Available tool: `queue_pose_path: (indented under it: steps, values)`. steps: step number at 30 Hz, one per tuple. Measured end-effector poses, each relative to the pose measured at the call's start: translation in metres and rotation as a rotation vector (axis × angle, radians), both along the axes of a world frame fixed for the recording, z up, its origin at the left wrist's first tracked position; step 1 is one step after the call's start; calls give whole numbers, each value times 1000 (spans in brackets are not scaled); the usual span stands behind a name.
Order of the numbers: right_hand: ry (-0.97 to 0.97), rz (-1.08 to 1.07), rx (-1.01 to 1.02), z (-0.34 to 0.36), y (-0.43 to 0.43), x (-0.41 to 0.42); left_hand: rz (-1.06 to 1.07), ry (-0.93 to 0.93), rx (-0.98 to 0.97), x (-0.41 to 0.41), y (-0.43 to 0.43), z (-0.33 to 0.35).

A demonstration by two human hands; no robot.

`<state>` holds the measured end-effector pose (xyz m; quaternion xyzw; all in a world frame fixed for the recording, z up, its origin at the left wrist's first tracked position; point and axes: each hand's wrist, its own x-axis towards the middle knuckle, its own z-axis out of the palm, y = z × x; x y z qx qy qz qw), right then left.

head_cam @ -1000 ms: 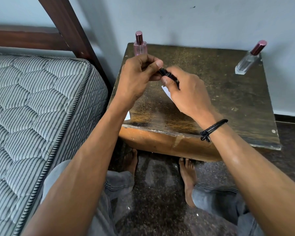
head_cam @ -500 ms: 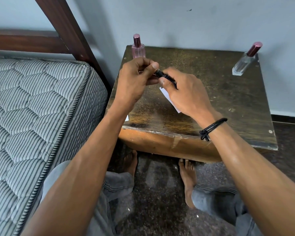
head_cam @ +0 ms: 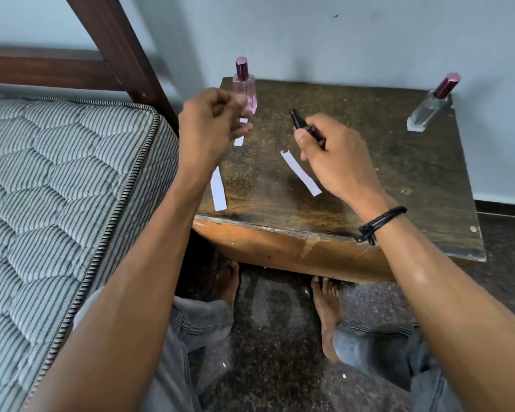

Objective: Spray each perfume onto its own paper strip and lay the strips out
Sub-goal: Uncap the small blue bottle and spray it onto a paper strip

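Black slim perfume vial (head_cam: 306, 129), nozzle up, in right hand (head_cam: 336, 162).

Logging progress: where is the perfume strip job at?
Done: three paper strips lie on the wooden table; whether any is sprayed can't be told. In hand: right hand grips a small dark sprayer; left hand is curled, blurred. Left: pink bottle and clear bottle stand capped.

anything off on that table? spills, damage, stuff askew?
No spill visible. The three paper strips lie at different angles, not lined up. The table is worn: scuffed top, chipped front edge. Both capped bottles, pink and clear, stand upright. The right hand holds a small black sprayer.
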<state>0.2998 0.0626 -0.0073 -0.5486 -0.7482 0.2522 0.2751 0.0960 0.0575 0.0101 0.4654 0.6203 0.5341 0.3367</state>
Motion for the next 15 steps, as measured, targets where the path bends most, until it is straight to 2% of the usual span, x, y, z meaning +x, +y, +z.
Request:
queue_pose_path:
  steps: [6,11,15]
  values:
    - [20,-20,-33,-5,-1,5,-23,432,-50,6,0,-10]
    - [28,-32,-35,-3,-1,7,-43,636,-124,12,0,-15]
    - [42,-33,-41,0,-2,7,-92,703,-230,12,0,-20]
